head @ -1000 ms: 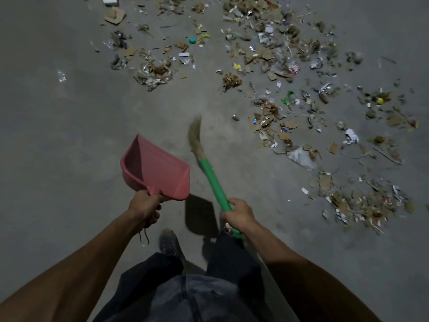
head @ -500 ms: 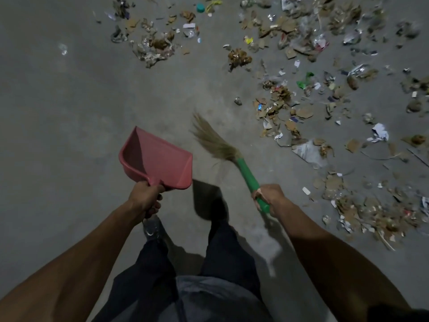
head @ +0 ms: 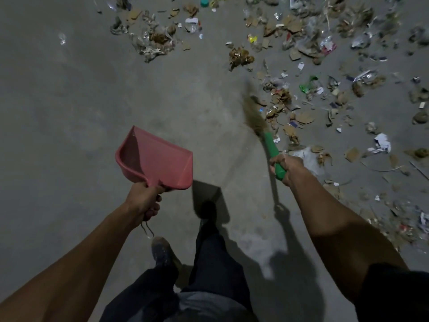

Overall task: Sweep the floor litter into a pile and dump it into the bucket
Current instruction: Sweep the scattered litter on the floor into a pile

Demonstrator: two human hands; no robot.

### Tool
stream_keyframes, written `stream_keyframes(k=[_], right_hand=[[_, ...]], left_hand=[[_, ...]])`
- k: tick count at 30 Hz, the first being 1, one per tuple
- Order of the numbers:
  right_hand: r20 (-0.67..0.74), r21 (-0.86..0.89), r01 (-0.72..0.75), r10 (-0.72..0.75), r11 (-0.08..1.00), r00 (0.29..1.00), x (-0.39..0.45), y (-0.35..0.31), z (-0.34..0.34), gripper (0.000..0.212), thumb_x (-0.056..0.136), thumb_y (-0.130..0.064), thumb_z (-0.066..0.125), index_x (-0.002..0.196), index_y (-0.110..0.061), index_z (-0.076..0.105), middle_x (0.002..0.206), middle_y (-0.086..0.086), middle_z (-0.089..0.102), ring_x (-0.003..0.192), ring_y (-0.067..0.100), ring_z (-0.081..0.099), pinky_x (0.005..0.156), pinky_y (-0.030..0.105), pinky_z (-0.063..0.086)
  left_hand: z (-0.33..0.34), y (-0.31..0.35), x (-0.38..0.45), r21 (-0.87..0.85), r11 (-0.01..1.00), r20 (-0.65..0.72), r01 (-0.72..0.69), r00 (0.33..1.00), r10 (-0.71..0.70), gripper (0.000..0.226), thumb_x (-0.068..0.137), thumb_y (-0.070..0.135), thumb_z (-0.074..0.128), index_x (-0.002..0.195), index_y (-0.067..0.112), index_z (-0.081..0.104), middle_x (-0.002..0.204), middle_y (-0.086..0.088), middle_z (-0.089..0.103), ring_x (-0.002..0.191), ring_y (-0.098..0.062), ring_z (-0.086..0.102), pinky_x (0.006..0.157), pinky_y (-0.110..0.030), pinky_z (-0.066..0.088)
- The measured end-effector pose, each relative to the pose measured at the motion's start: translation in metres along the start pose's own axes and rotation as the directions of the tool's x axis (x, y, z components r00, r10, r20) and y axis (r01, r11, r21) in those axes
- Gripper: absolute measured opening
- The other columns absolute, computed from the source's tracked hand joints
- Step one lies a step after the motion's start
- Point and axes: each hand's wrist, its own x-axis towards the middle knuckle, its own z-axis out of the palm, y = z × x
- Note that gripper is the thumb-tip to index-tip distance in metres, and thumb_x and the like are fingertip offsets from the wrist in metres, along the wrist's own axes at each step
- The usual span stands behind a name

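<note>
My left hand (head: 144, 201) grips the handle of a pink dustpan (head: 157, 159), held above the grey floor with nothing in it. My right hand (head: 287, 168) grips the green handle of a short straw broom (head: 267, 140). The broom's bristles (head: 253, 115) are blurred and touch the left edge of the litter (head: 301, 94). That litter is cardboard scraps, paper, plastic wrappers and a green bit, spread over the top and right of the floor. No bucket is in view.
A smaller clump of litter (head: 153, 43) lies at the upper left, with a teal cap (head: 204, 2) near the top edge. Bare concrete floor (head: 58, 112) fills the left side. My legs and shoes (head: 162, 252) are at the bottom centre.
My right hand and the broom have swung to the right, and the bristles now reach the edge of the litter. The view has moved closer to the litter. The dustpan stays in my left hand.
</note>
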Motion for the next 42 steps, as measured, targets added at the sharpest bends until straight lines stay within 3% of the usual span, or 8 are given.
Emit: stream_keyframes(k=[2,7,13,19,25,33,37,42], right_hand=[[-0.029,0.123,0.022,-0.019,0.992,0.999,0.013,-0.015,-0.008,0.022,0.081,0.016,0.053,0.069,0.0,0.046,0.068,0.012,0.047,0.048,0.023,0.045,0.031,0.017,0.039],[-0.033,0.328,0.103,-0.097,0.939,0.995,0.004,-0.017,-0.003,0.033,0.083,0.016,0.055,0.068,-0.009,0.041,0.063,0.008,0.038,0.032,0.014,0.039,0.034,0.012,0.033],[0.09,0.136,0.132,-0.145,0.982,0.985,-0.068,0.054,0.038,0.025,0.081,0.019,0.053,0.078,-0.006,0.047,0.059,0.01,0.041,0.026,0.011,0.039,0.031,0.016,0.033],[0.189,-0.076,0.01,0.004,0.997,0.982,-0.106,0.105,0.029,0.029,0.077,0.017,0.059,0.079,-0.011,0.053,0.06,0.013,0.051,0.038,0.019,0.046,0.037,0.023,0.038],[0.007,-0.028,-0.107,0.107,0.994,0.994,-0.074,0.09,-0.018,0.025,0.075,0.021,0.057,0.059,0.003,0.051,0.048,0.013,0.047,0.022,0.017,0.039,0.028,0.017,0.033],[-0.169,0.22,0.067,-0.03,0.973,0.985,-0.055,0.005,-0.025,0.034,0.081,0.019,0.054,0.063,-0.007,0.041,0.058,0.008,0.044,0.041,0.02,0.037,0.03,0.015,0.033],[-0.041,0.248,0.151,-0.145,0.957,0.989,-0.086,-0.006,0.013,0.029,0.067,0.016,0.055,0.06,-0.007,0.039,0.061,0.009,0.043,0.027,0.016,0.036,0.033,0.014,0.03],[0.078,0.128,0.254,-0.265,0.959,0.961,-0.128,-0.006,0.079,0.029,0.079,0.02,0.051,0.072,-0.008,0.046,0.056,0.009,0.042,0.026,0.011,0.037,0.034,0.016,0.032]], left_hand=[[0.003,0.004,0.0,0.005,1.0,-0.008,-0.013,1.0,0.013,0.011,0.09,0.01,0.062,0.091,0.0,0.056,0.07,-0.012,0.045,0.036,-0.014,0.033,0.035,-0.018,0.023],[0.013,0.017,-0.004,0.037,0.998,-0.015,-0.045,0.999,0.046,0.014,0.093,0.006,0.053,0.078,0.004,0.051,0.067,-0.012,0.044,0.037,-0.015,0.035,0.033,-0.019,0.024],[0.019,0.032,-0.017,0.063,0.996,0.02,-0.059,0.998,0.058,0.02,0.092,0.007,0.055,0.073,0.005,0.051,0.062,-0.009,0.041,0.031,-0.012,0.032,0.033,-0.015,0.022],[0.022,0.036,-0.029,0.07,0.994,0.026,-0.081,0.997,0.079,0.02,0.092,0.006,0.054,0.073,0.004,0.05,0.062,-0.01,0.042,0.032,-0.012,0.033,0.032,-0.014,0.022],[0.021,0.029,-0.031,0.039,0.997,0.05,-0.065,0.997,0.063,0.016,0.09,0.008,0.06,0.077,0.002,0.052,0.064,-0.01,0.042,0.027,-0.009,0.033,0.031,-0.014,0.023],[0.016,0.028,-0.028,-0.001,0.998,0.021,-0.068,0.997,0.068,0.021,0.091,0.009,0.06,0.074,0.004,0.048,0.064,-0.01,0.041,0.025,-0.009,0.032,0.032,-0.012,0.022],[0.004,0.035,-0.027,-0.012,0.996,0.022,-0.091,0.996,0.091,0.02,0.09,0.008,0.06,0.072,0.004,0.051,0.064,-0.01,0.042,0.031,-0.012,0.033,0.033,-0.013,0.022],[-0.027,0.051,-0.014,-0.052,0.992,0.004,-0.113,0.994,0.114,0.018,0.088,0.01,0.062,0.076,0.004,0.049,0.064,-0.01,0.044,0.042,-0.016,0.033,0.035,-0.015,0.021]])
